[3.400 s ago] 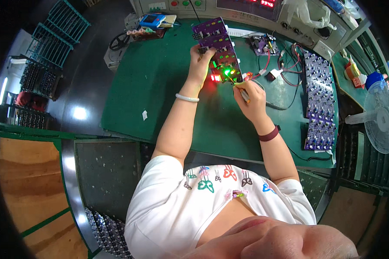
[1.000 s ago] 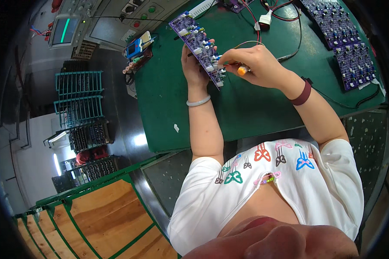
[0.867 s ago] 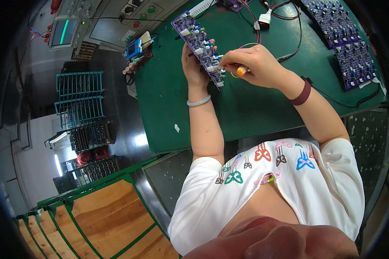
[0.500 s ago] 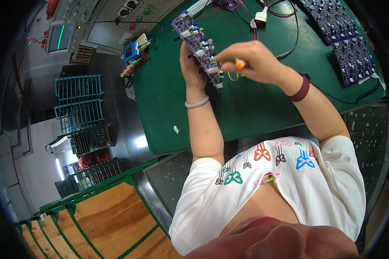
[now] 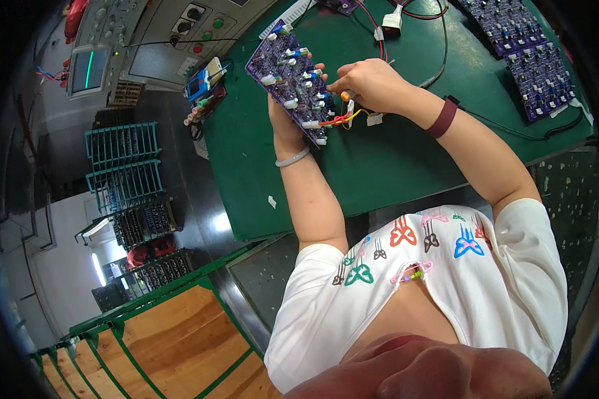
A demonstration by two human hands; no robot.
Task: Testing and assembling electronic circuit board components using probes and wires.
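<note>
My left hand point(image 5: 285, 126) holds a purple circuit board point(image 5: 283, 76) up over the green table, tilted, its component side toward the right. White connectors, blue parts and other small components crowd it. Most of my left fingers are hidden behind the board; a few fingertips show past its far edge. My right hand point(image 5: 374, 86) is closed, its fingertips close to the board's right edge. From it sticks a small orange-ended tool point(image 5: 346, 96), whose exact kind I cannot make out. Red and yellow wires point(image 5: 343, 120) run to a white connector at the board's lower end.
More purple circuit boards point(image 5: 539, 76) lie at the far right of the green table point(image 5: 393, 166). Red and black cables and a white plug point(image 5: 393, 21) lie at the back. A blue handheld device point(image 5: 196, 86), a control panel point(image 5: 203, 30) and an oscilloscope point(image 5: 90, 70) stand at left.
The board has turned to show more of its component face and moved slightly left and down. My right hand has come left with it, and the red and yellow wires now show at the board's lower end.
</note>
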